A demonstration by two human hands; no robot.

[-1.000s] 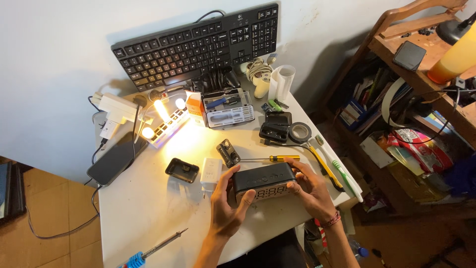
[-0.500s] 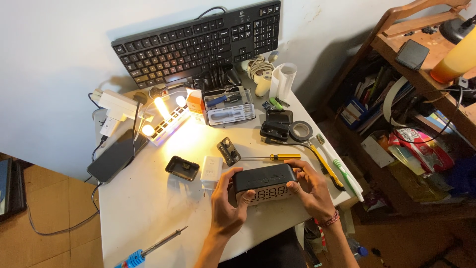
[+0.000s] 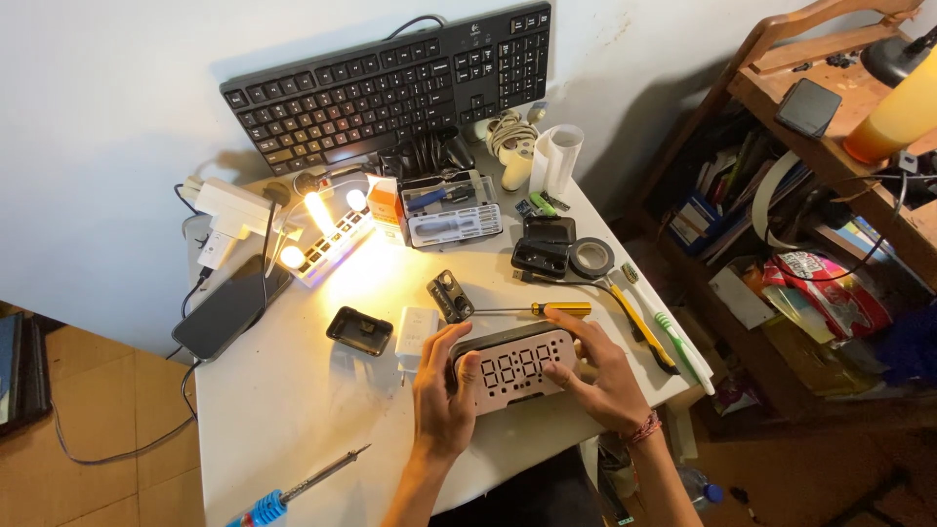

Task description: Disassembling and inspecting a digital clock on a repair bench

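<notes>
The digital clock, a rounded oblong unit with a pale face and segment digits, lies at the near middle of the white counter, face up toward the camera. The left hand clasps its 9 o'clock end, thumb over the front edge. The right hand clasps the 3 o'clock end, with fingers resting on the face. Both grips are clenched on the unit.

Progress, as a judgement: the housing appears whole and closed, with no panel or screw seen off it. The yellow-handled screwdriver lies untouched just beyond the clock at 12 o'clock. The blue-handled screwdriver lies well apart at 7 o'clock. Any opening or fitting work therefore looks not yet started, or already closed up; the pictures do not settle which.

Edges and room:
- The counter's near edge runs just below the wrists, at 6 o'clock from the clock. Little surface remains there.
- At 9 o'clock lies a broad bare stretch of counter, the best room for setting parts down.
- At 11 o'clock, a small black tray and a white adapter sit close by.
- At 3 o'clock, a yellow tool and a green toothbrush lie along the counter edge, near the right hand.
- At 12 o'clock, further off, stand the lit lamp strip and the keyboard.
</notes>
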